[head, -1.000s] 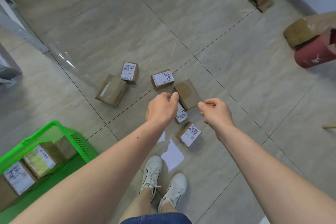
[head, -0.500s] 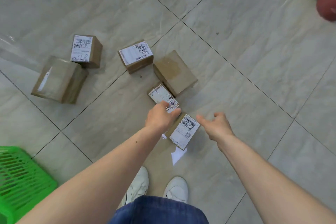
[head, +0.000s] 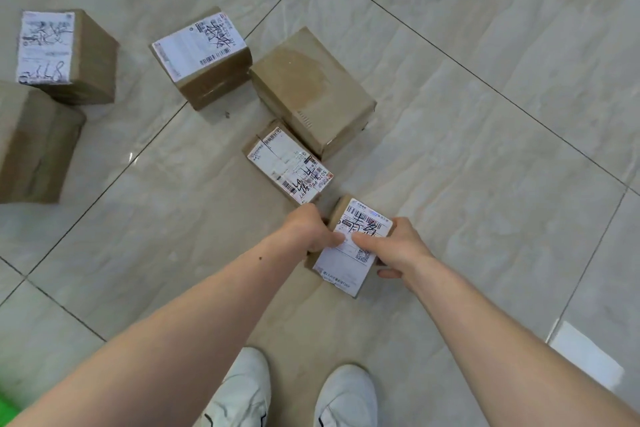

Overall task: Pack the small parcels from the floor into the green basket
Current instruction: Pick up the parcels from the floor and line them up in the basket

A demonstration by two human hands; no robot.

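A small brown parcel with a white label (head: 346, 262) lies on the floor tiles just ahead of my feet. My left hand (head: 311, 230) grips its left side and my right hand (head: 393, 248) grips its right side, thumbs on the label. Just beyond it lies a second small labelled parcel (head: 289, 165), touching a plain brown box (head: 310, 88). Further left sit another labelled box (head: 202, 54), a labelled box (head: 62, 52) and a plain box (head: 31, 142). Only a sliver of the green basket (head: 6, 409) shows at the bottom left corner.
My two white shoes (head: 294, 395) stand right below the held parcel. A white scrap of paper (head: 585, 355) lies on the tiles at the right. Grey floor tiles (head: 485, 114) stretch away to the right and far side.
I have bent lower, so the parcels look larger and the basket has slid almost out of view. Both hands have closed on the nearest labelled parcel; before, they hovered beside it.
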